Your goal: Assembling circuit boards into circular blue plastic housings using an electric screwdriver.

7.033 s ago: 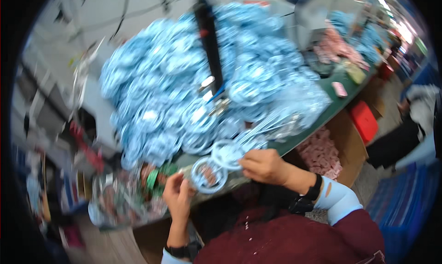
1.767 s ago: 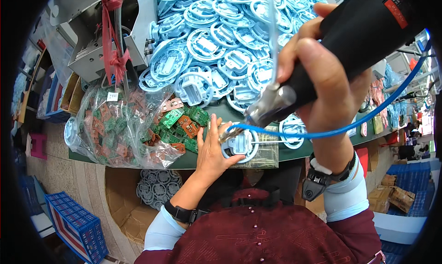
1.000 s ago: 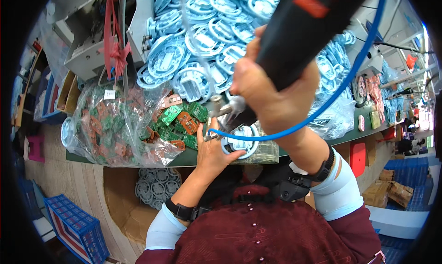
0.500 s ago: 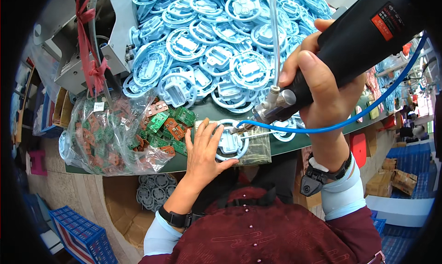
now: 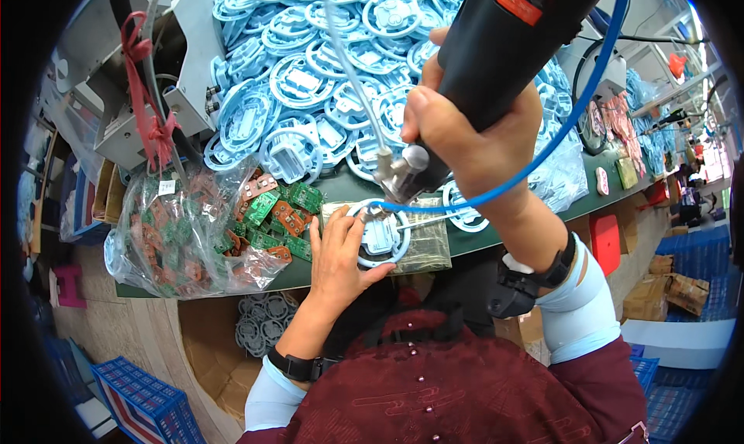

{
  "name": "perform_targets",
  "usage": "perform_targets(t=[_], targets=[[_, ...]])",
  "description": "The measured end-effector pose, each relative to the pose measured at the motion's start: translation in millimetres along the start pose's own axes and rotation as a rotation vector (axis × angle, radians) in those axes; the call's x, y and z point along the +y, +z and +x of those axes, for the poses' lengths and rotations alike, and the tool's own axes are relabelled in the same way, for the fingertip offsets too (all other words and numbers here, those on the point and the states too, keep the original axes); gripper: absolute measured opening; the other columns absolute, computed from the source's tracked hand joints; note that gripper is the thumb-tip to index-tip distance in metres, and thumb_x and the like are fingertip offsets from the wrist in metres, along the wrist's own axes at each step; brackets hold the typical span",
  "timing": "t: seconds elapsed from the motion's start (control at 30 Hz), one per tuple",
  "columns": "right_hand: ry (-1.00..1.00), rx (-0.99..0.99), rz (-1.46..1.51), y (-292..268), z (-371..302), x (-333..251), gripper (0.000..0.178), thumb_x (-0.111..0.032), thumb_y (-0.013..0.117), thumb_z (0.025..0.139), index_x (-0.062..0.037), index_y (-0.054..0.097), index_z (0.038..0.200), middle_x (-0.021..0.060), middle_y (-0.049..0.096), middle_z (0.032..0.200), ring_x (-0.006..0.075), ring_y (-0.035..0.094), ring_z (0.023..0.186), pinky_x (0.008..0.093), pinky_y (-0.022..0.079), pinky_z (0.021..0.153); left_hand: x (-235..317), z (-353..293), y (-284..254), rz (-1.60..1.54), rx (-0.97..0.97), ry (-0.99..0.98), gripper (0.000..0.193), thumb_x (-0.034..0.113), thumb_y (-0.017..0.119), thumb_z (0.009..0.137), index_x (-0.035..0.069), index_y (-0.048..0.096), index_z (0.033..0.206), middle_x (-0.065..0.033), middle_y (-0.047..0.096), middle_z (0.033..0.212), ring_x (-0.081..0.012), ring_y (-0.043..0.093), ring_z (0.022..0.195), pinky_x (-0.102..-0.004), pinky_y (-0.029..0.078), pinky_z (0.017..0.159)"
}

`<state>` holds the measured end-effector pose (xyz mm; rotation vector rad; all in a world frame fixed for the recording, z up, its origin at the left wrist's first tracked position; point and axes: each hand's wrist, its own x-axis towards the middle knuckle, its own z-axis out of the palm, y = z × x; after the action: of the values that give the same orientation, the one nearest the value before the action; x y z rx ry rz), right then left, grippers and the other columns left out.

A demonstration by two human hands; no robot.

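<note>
My right hand (image 5: 484, 138) is wrapped round a black electric screwdriver (image 5: 504, 49) that tilts down to the left. Its metal nose (image 5: 407, 173) ends at the upper part of a light-blue round plastic part (image 5: 381, 241); the very tip is hard to make out. That part lies on a flat olive-brown pad (image 5: 426, 246) at the table's near edge. With fingers and thumb spread round its left and lower rim, my left hand (image 5: 339, 254) steadies it. A blue hose (image 5: 504, 187) loops from the tool's nose past my right wrist.
Similar light-blue parts (image 5: 302, 80) are heaped across the back. Left of my left hand lie green and brown circuit boards (image 5: 267, 208), beside a clear plastic bag (image 5: 178, 235) of more boards. A grey metal machine (image 5: 163, 72) stands back left. Grey round parts (image 5: 263, 320) sit in a carton below.
My right hand and the screwdriver have moved left, the tool standing more steeply, its nose shifted toward the part's upper left. My left hand keeps its hold on the rim.
</note>
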<state>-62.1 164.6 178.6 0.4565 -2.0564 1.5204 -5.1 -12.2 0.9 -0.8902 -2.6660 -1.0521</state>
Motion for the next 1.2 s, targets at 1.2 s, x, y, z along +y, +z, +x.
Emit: perform_targets(t=[1.2], targets=[[-0.113,-0.128,0.067,11.1,-27.1,-51.5,0.05,-0.002,0.056,0.083,0.0039,0.037,0.129,0.008,0.053,0.075,0.0163,0.059,0.058,0.0285,0.048,0.056,-2.3,-6.3,6.0,0.054,0.011,0.009,0.097,0.029,0.086,0.056,0.002,0.042,0.138,-0.0149,0.048,0.126,-0.0358,0.039,0.131,-0.0608,0.025,0.105]])
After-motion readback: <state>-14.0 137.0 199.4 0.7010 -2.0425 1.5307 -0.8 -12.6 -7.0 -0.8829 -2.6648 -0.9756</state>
